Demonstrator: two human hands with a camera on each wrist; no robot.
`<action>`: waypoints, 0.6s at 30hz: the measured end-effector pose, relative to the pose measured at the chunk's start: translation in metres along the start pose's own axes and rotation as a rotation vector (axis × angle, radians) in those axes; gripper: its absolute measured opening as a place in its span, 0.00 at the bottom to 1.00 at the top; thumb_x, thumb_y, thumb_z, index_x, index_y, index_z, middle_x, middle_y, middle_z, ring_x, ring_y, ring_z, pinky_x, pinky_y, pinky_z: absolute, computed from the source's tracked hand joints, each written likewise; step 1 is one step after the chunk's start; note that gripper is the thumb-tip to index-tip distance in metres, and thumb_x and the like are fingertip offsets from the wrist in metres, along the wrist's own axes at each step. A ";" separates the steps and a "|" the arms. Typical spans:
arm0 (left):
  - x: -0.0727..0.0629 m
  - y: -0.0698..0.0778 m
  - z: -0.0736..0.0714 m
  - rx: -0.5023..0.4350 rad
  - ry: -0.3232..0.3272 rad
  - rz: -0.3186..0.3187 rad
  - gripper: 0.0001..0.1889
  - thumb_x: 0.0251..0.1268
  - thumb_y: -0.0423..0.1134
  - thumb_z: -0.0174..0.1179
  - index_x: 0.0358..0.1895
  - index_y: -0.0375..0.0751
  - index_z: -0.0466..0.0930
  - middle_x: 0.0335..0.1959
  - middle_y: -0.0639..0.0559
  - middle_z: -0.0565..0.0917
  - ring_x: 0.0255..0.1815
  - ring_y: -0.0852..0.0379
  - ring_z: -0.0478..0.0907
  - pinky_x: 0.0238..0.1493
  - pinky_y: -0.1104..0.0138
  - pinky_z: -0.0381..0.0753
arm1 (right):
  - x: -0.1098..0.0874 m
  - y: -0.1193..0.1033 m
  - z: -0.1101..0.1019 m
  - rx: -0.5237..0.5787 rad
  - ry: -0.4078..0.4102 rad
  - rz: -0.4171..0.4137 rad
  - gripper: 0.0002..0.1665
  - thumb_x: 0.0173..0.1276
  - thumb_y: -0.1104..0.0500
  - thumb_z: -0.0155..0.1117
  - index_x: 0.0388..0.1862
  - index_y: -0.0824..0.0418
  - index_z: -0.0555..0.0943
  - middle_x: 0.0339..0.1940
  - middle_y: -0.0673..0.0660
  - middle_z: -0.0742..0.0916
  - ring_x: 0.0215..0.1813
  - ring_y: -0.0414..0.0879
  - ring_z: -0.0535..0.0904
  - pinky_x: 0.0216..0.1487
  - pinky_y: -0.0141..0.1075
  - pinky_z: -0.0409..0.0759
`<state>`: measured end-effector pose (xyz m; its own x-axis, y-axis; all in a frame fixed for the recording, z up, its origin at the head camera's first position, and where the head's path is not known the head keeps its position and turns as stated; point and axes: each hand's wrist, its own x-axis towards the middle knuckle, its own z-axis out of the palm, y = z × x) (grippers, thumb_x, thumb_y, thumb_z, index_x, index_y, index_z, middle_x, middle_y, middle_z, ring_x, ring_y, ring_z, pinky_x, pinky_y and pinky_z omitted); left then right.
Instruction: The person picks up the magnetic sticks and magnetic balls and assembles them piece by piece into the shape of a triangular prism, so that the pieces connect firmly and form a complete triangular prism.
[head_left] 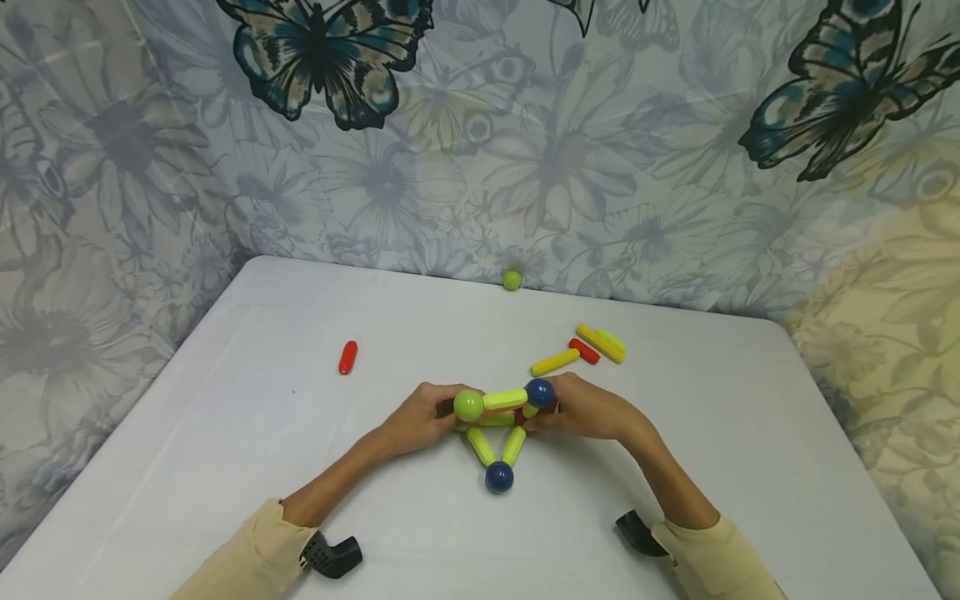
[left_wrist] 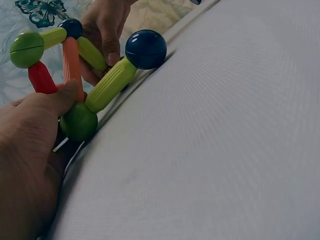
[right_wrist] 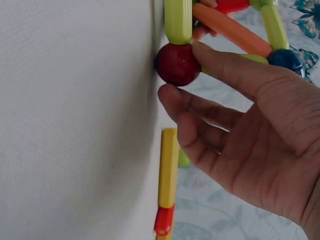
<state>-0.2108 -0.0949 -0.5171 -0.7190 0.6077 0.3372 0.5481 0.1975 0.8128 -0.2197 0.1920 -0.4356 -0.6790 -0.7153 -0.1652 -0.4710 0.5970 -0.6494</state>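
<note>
A frame of plastic building sticks and balls stands on the table between both hands. A lime stick (head_left: 506,400) links its raised green ball (head_left: 468,406) and a blue ball (head_left: 540,392). Another blue ball (head_left: 499,477) forms the near corner on the tabletop. My left hand (head_left: 420,418) grips the frame's left side, its thumb against an orange stick (left_wrist: 71,57) just above a lower green ball (left_wrist: 79,121); its other fingers are mostly hidden. With thumb and fingertips, my right hand (right_wrist: 255,115) pinches a dark red ball (right_wrist: 178,65) at the lower right corner.
Loose yellow sticks (head_left: 555,362) and a short red stick (head_left: 584,351) lie behind the right hand. Another red stick (head_left: 348,357) lies at the left. A loose green ball (head_left: 512,280) sits at the white table's (head_left: 420,542) back edge, by the patterned cloth wall.
</note>
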 end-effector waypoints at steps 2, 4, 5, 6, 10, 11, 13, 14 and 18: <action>0.000 0.000 0.001 0.006 0.007 0.009 0.17 0.67 0.24 0.62 0.58 0.33 0.84 0.56 0.41 0.89 0.62 0.44 0.86 0.66 0.64 0.82 | -0.001 0.000 0.000 -0.010 0.002 0.001 0.09 0.70 0.58 0.73 0.45 0.60 0.88 0.28 0.45 0.83 0.29 0.35 0.72 0.32 0.26 0.71; 0.001 0.000 0.002 0.031 0.015 0.021 0.16 0.67 0.25 0.63 0.57 0.34 0.84 0.55 0.42 0.90 0.61 0.47 0.87 0.66 0.64 0.82 | -0.001 0.001 0.000 -0.015 0.014 -0.004 0.08 0.70 0.58 0.74 0.45 0.59 0.88 0.30 0.45 0.85 0.30 0.35 0.73 0.33 0.26 0.73; 0.000 0.001 0.003 0.050 0.019 0.024 0.15 0.68 0.26 0.64 0.57 0.34 0.84 0.53 0.43 0.91 0.58 0.51 0.88 0.64 0.66 0.83 | -0.001 0.001 0.000 -0.015 0.022 -0.007 0.07 0.69 0.58 0.74 0.43 0.58 0.88 0.30 0.45 0.86 0.30 0.35 0.74 0.33 0.26 0.73; 0.000 0.002 0.003 0.072 0.023 0.024 0.15 0.69 0.28 0.65 0.57 0.34 0.85 0.51 0.44 0.91 0.53 0.55 0.88 0.60 0.68 0.84 | -0.001 0.001 0.000 -0.013 0.030 -0.008 0.06 0.69 0.58 0.74 0.41 0.58 0.88 0.29 0.45 0.85 0.30 0.36 0.74 0.33 0.27 0.73; -0.001 0.006 0.004 0.146 0.019 -0.012 0.16 0.72 0.37 0.66 0.58 0.34 0.85 0.43 0.47 0.92 0.37 0.68 0.76 0.42 0.75 0.77 | 0.000 0.000 0.002 0.012 0.046 -0.009 0.04 0.68 0.58 0.75 0.37 0.57 0.88 0.26 0.45 0.84 0.28 0.34 0.72 0.31 0.26 0.71; -0.001 0.007 0.004 0.152 0.016 -0.020 0.16 0.72 0.38 0.66 0.58 0.35 0.85 0.42 0.47 0.92 0.35 0.68 0.74 0.41 0.76 0.76 | 0.000 -0.001 0.002 0.018 0.047 -0.007 0.04 0.68 0.58 0.75 0.36 0.57 0.88 0.25 0.45 0.83 0.27 0.34 0.72 0.30 0.26 0.70; -0.001 0.007 0.004 0.149 0.014 -0.022 0.17 0.72 0.39 0.67 0.59 0.35 0.84 0.44 0.47 0.92 0.37 0.68 0.75 0.42 0.75 0.77 | 0.000 -0.003 0.002 0.018 0.052 -0.002 0.04 0.68 0.58 0.75 0.35 0.57 0.88 0.24 0.45 0.83 0.26 0.34 0.72 0.30 0.26 0.70; -0.001 0.007 0.004 0.146 0.016 -0.019 0.18 0.71 0.39 0.68 0.59 0.35 0.84 0.46 0.47 0.92 0.38 0.68 0.76 0.44 0.74 0.79 | 0.000 -0.003 0.002 0.015 0.056 0.000 0.04 0.67 0.58 0.76 0.36 0.57 0.88 0.24 0.45 0.84 0.26 0.34 0.72 0.30 0.26 0.71; -0.001 0.005 0.004 0.143 0.048 0.004 0.18 0.67 0.39 0.71 0.58 0.38 0.84 0.49 0.48 0.91 0.46 0.64 0.82 0.54 0.69 0.84 | 0.001 -0.004 0.002 0.008 0.068 0.011 0.04 0.67 0.58 0.76 0.37 0.58 0.89 0.25 0.45 0.85 0.26 0.34 0.73 0.30 0.26 0.72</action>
<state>-0.2055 -0.0909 -0.5150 -0.7342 0.5720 0.3658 0.6042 0.3046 0.7364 -0.2170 0.1884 -0.4347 -0.7208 -0.6824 -0.1216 -0.4591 0.6014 -0.6539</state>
